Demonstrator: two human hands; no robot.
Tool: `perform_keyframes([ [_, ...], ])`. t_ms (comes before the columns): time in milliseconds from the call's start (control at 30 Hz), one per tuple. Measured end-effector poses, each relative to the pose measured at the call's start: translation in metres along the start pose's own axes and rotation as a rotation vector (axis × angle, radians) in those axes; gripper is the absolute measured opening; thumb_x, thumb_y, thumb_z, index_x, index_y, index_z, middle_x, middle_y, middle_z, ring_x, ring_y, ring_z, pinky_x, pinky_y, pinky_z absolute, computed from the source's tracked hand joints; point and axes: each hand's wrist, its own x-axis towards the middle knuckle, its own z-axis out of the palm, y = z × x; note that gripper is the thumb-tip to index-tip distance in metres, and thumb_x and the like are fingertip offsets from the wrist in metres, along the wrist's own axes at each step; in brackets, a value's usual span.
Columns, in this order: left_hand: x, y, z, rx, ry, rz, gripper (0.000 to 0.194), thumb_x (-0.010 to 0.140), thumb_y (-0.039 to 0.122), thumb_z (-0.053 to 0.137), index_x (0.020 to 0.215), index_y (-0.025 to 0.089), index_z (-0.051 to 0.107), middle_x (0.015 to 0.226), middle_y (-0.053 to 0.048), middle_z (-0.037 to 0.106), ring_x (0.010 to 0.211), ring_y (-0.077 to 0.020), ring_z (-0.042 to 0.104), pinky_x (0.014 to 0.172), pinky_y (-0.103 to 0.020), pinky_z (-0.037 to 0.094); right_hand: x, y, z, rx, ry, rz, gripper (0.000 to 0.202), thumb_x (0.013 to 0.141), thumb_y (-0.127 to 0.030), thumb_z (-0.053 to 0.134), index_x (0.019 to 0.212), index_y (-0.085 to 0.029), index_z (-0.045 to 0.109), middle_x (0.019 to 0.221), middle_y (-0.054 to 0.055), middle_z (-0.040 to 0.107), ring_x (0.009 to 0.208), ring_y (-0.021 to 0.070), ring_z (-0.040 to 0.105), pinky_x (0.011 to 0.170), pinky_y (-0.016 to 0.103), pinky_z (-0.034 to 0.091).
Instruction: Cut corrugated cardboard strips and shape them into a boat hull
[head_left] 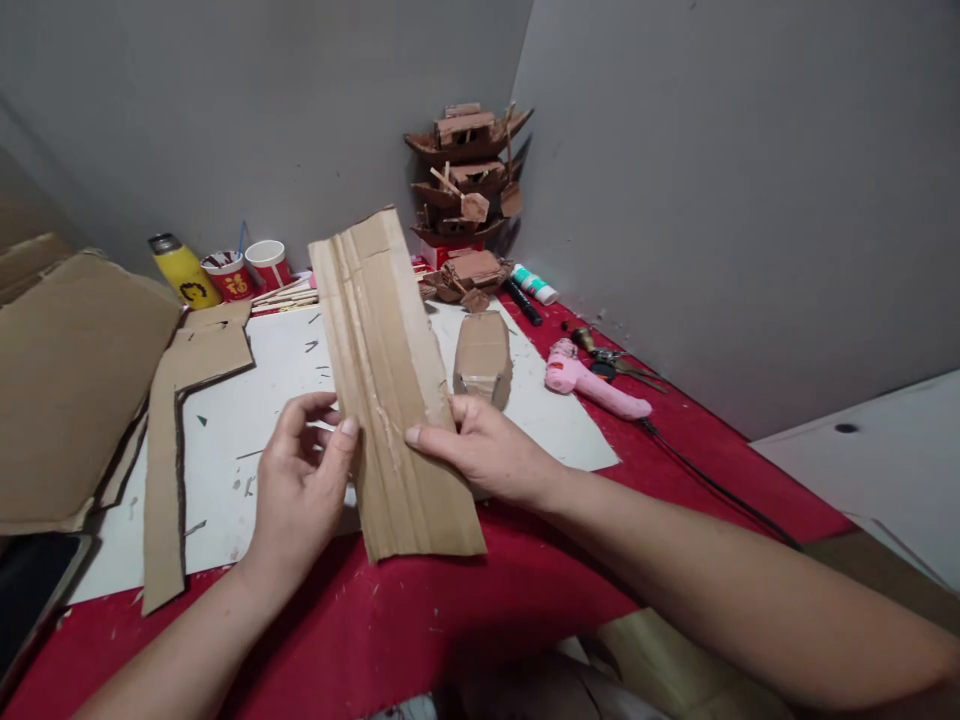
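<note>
A long strip of tan cardboard (pixel 390 350), creased lengthwise, is held up tilted above the table. My left hand (pixel 307 475) grips its left edge, the thumb on the near face and the fingers curled behind. At the right edge my right hand (pixel 484 445) pinches the strip, its thumb lying across the front. Behind my right hand, a small box-like cardboard piece (pixel 484 350) rests on the white sheet (pixel 225 430). An L-shaped cardboard offcut (pixel 165 430) lies to the left of my left hand.
Large cardboard pieces (pixel 82 370) fill the left side. At the back are a yellow bottle (pixel 184 270), paper cups (pixel 268 264) and stacked model boats (pixel 465 140). A pink glue gun (pixel 596 385) with a black cord lies at right on the red tablecloth (pixel 525 590).
</note>
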Motion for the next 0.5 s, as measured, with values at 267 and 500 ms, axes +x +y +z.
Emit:
perform_keyframes([
  [267,-0.018,0.008,0.001,0.460,-0.256,0.301,0.012,0.078,0.025,0.062,0.068,0.021,0.058,0.056,0.003,0.057,0.050,-0.0112,0.049,0.052,-0.023,0.036,-0.007,0.001,0.004,-0.307,0.129,-0.226,0.025,0.082,-0.031,0.047,0.065,-0.016,0.055,0.065,0.000,0.055,0.061,0.0125,0.051,0.056,0.022,0.043],
  [500,-0.011,0.008,0.000,0.530,-0.447,0.148,0.022,0.086,0.031,0.049,0.066,0.022,0.046,0.053,0.004,0.050,0.048,-0.0114,0.045,0.051,-0.023,0.033,-0.013,0.003,0.010,-0.433,0.133,-0.262,0.027,0.083,-0.032,0.045,0.061,-0.016,0.051,0.063,0.002,0.052,0.061,0.0134,0.049,0.057,0.024,0.042],
])
